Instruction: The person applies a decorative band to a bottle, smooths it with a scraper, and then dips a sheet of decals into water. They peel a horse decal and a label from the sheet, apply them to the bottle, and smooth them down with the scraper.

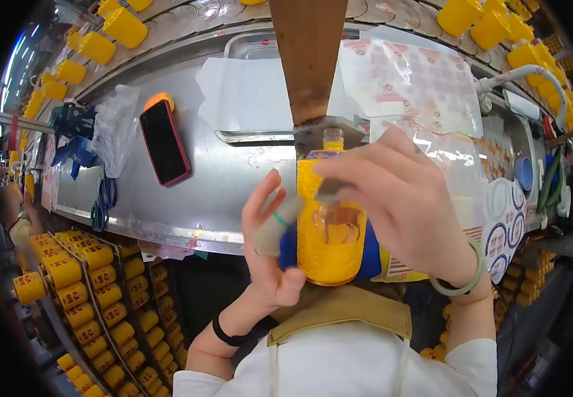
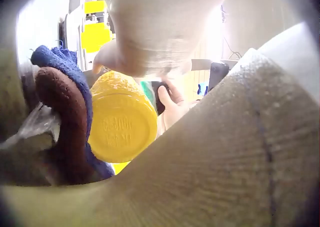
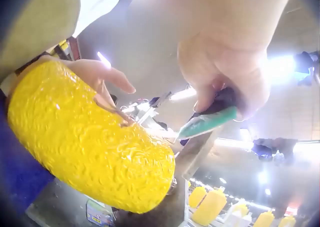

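A yellow textured bottle [image 1: 329,245] with a clear glass neck and a brown horse picture lies in front of the person, its neck pointing away. Between thumb and fingers, the right hand [image 1: 402,198] pinches a small dark pad [image 3: 220,102] with a white and green edge, held over the bottle. Along the bottle's left side is the left hand [image 1: 270,245], its fingers and thumb extended; a pale cover with a green band sits on one finger. Blue cloth [image 2: 60,62] lies against the bottle, whose round base faces the left wrist view.
A phone [image 1: 165,142], a clear plastic bag [image 1: 116,126] and scissors [image 1: 103,202] lie on the metal table at left. Printed decal sheets [image 1: 412,79] cover the right side. A wooden post [image 1: 309,53] stands ahead. Racked yellow bottles [image 1: 94,291] fill the lower left.
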A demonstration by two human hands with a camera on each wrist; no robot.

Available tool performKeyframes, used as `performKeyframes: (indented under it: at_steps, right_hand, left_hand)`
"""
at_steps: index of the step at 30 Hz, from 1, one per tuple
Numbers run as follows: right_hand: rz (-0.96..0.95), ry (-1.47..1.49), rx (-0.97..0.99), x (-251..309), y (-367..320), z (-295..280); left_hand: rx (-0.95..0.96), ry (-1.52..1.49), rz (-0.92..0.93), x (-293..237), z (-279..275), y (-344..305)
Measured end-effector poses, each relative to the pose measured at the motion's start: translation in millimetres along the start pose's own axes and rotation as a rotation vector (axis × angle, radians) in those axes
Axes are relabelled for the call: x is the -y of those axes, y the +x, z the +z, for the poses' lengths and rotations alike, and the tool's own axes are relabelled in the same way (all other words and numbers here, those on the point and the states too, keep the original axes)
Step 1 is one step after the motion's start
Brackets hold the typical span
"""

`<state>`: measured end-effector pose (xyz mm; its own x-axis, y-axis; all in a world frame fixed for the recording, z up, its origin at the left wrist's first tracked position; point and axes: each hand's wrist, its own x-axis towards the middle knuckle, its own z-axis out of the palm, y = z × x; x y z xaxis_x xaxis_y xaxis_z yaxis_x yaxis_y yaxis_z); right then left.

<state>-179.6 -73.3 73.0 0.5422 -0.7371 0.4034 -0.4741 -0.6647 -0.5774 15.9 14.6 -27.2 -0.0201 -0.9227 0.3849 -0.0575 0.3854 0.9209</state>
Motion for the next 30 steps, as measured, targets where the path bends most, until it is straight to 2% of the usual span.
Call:
performKeyframes:
  at_steps: [1,2,3,4,5,7,9,12,15,17,19,20,23,24,25,27,29,30]
  right_hand:
    - [-0.001,-0.001,-0.003,-8.5,1.2,2.3]
    - [0.007,-0.090,-0.141,-21.2,2.9,3.5]
    - [0.016,-0.180,-0.279,-31.6,3.8,1.8]
    - [-0.027,-0.333,-0.307,-36.4,3.1,-7.7]
    - [-0.024,-0.332,-0.308,-35.7,1.2,-7.0]
    - [0.294,0.162,-0.466,-32.1,-8.9,-4.9]
    - [0.357,0.222,-0.480,-30.7,-21.6,-1.6]
    - [0.472,0.349,-0.491,-37.2,-46.4,8.4]
    - [0.602,0.485,-0.520,-19.6,-59.0,16.5]
    - [0.579,0.610,-0.525,-8.6,-67.5,27.4]
    - [0.540,0.512,-0.456,1.8,-72.9,38.0]
    - [0.530,0.366,-0.373,-5.2,-79.2,39.1]
    - [0.713,0.281,-0.460,-29.3,-93.8,36.4]
    - [0.762,0.479,-0.535,-28.7,-94.7,35.3]
    - [0.765,0.483,-0.537,-23.7,-94.1,33.0]
    - [0.736,0.631,-0.550,-11.0,-90.9,29.6]
    - [0.561,0.516,-0.505,-6.4,-91.5,37.8]
    - [0.589,0.669,-0.480,3.1,-90.7,43.0]
  left_hand:
    - [0.089,0.136,0.093,2.0,-7.7,-2.1]
    - [0.213,0.497,0.249,0.4,-16.1,1.0]
    - [0.219,0.496,0.244,-0.8,-15.9,5.4]
    - [0.276,0.536,0.237,-1.5,-15.0,11.0]
    - [0.333,0.575,0.232,-1.7,-14.2,17.4]
    - [0.331,0.601,0.220,-1.7,-11.5,27.4]
    - [0.238,0.482,0.053,-0.6,-5.7,32.6]
    - [0.283,0.506,0.074,-6.3,-8.0,33.7]
    - [0.330,0.558,0.086,-20.7,-1.7,22.5]
    - [0.334,0.539,-0.085,-37.9,12.8,19.9]
    - [0.386,0.491,-0.138,-38.7,15.6,18.3]
    - [0.402,0.506,-0.130,-37.7,14.7,18.0]
    - [0.486,0.614,-0.087,-38.0,11.2,21.2]
    - [0.458,0.495,-0.151,-32.4,10.4,18.7]
    - [0.428,0.376,-0.217,-30.1,8.6,16.7]
    - [0.454,0.436,-0.213,-30.2,2.7,16.5]
    - [0.458,0.359,-0.201,-24.9,0.3,13.6]
    - [0.454,0.361,-0.203,-25.9,2.6,11.6]
